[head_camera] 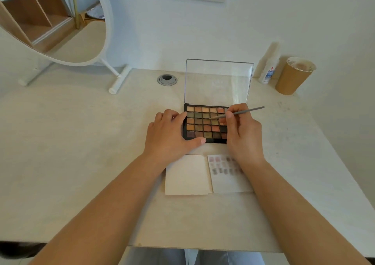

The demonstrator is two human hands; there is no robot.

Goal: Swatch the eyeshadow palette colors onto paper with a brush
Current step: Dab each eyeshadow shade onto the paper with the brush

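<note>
An open black eyeshadow palette (203, 122) with several rows of warm-toned pans lies mid-table, its clear lid (218, 81) standing upright. My left hand (168, 134) grips the palette's left edge, thumb along its front. My right hand (241, 130) holds a thin grey brush (243, 111), its tip touching a pan in the middle rows. In front of the palette lie two papers: a blank one (186, 175) on the left and one with several swatches (227, 175) on the right, partly under my right wrist.
A round white mirror (60, 20) on a stand sits at the back left. A cable grommet (167, 79) lies behind the palette. A white bottle (267, 69) and a brown paper cup (292, 77) stand at the back right by the wall. The table's front edge (203, 247) is near.
</note>
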